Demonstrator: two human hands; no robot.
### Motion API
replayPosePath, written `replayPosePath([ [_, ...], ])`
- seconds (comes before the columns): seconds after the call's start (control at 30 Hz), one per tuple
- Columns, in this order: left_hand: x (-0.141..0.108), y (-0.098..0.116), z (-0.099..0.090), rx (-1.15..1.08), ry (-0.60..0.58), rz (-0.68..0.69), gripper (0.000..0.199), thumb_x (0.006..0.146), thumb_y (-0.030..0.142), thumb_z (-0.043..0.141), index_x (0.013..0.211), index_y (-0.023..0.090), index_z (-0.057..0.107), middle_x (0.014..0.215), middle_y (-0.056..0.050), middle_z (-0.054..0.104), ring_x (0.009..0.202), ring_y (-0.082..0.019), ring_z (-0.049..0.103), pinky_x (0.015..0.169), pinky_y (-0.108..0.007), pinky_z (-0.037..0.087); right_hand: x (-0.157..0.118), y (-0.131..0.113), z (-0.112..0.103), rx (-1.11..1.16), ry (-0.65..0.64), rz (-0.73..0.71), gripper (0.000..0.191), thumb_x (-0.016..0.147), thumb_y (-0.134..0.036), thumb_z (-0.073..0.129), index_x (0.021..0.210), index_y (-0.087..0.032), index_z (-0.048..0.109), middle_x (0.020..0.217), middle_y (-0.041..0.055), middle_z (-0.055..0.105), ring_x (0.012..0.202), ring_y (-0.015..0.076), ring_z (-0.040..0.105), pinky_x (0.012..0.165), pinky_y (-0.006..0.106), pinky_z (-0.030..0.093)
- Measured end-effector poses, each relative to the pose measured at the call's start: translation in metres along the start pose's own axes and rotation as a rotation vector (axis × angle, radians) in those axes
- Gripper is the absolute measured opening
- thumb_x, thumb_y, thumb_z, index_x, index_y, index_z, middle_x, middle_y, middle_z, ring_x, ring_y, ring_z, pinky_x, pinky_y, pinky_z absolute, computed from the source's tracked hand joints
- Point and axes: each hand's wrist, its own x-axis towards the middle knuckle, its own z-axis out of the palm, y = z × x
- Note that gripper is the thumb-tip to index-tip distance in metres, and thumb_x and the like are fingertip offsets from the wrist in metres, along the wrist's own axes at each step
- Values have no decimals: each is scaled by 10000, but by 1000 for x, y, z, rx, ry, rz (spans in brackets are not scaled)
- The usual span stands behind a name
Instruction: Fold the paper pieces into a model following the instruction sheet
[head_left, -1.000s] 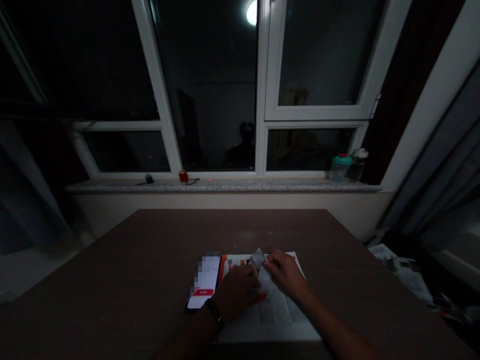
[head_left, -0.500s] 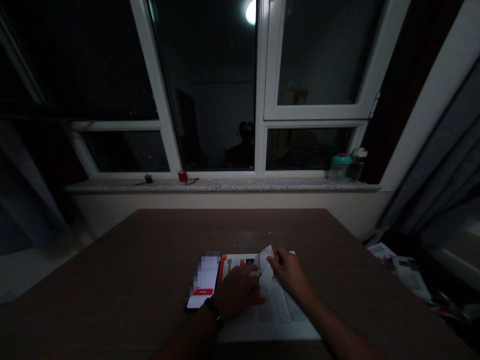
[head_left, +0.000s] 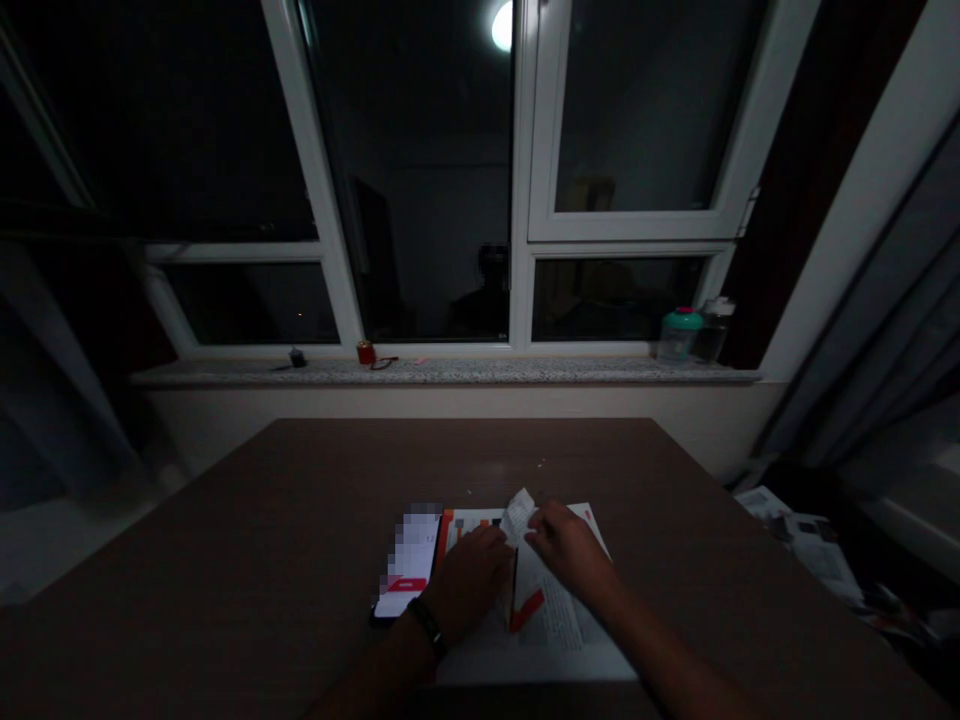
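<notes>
A printed paper sheet or booklet (head_left: 536,664) with orange and grey printing lies on the brown table. From it a crumpled piece of paper (head_left: 517,513) stands up between my hands. My left hand (head_left: 471,572), with a black band on its wrist, rests over the sheet with its fingers curled at the left side of the raised piece. My right hand (head_left: 568,542) is closed in a pinch at that piece's right edge. A folded or torn flap with an orange-red mark (head_left: 529,608) shows below the hands. My left fingertips are partly hidden.
A lit phone (head_left: 409,565) lies just left of the sheet on the table (head_left: 247,560). Along the windowsill (head_left: 480,370) stand a red small object (head_left: 366,352), a dark small bottle (head_left: 297,357) and a green-lidded container (head_left: 679,335). Papers (head_left: 810,550) are piled beyond the right edge.
The raised piece of paper has shifted left and tilted, and my right hand has turned and moved slightly left with it. The orange-red flap below shows more.
</notes>
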Motion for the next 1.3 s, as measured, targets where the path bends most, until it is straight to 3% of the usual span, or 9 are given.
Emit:
replayPosePath([
  [0.17,1,1,-2,24,-38,-31,246,885,80,534,1073,211,624,1151,-42,599,1084,-231,537,943,-389,437,-2,-2,-2,-90,-106,-85,136,834,-173,613,944,-206,686,1026,58,646,1022,210,581,943,322,393],
  [0.37,2,5,-3,72,-87,-32,310,903,70,490,1169,198,584,1266,-69,568,1116,-235,540,969,-405,423,-3,0,1,-243,-214,-151,204,906,-150,519,900,-226,708,961,39,656,1003,198,594,1104,432,212],
  [0.63,0,6,4,128,-107,-70,261,967,115,414,1168,189,562,1172,-72,604,1039,-224,563,918,-383,432,-3,-4,-4,-386,-338,-186,351,915,-64,418,1007,-243,705,1026,50,646,1002,193,593,1127,449,161],
  [0.9,1,12,0,187,-128,-53,273,963,124,425,1206,208,518,1197,-58,572,1064,-244,523,925,-409,417,-8,-10,-7,-424,-309,-242,307,923,-75,436,1006,-215,697,1016,70,630,982,216,575,1096,456,211],
  [1.13,1,9,4,207,-107,-79,367,915,76,424,1256,198,487,1243,-71,541,1164,-265,458,994,-443,371,-10,-12,-3,-347,-232,-253,146,907,-182,551,1003,-198,660,1026,70,619,987,241,552,1069,462,258],
  [1.3,0,14,-3,161,-88,-90,289,932,118,432,1192,197,531,1220,-72,551,1151,-258,468,1003,-435,364,-10,-13,-3,-320,-225,-276,124,888,-181,581,998,-200,637,1051,68,614,1006,242,537,1023,429,308],
])
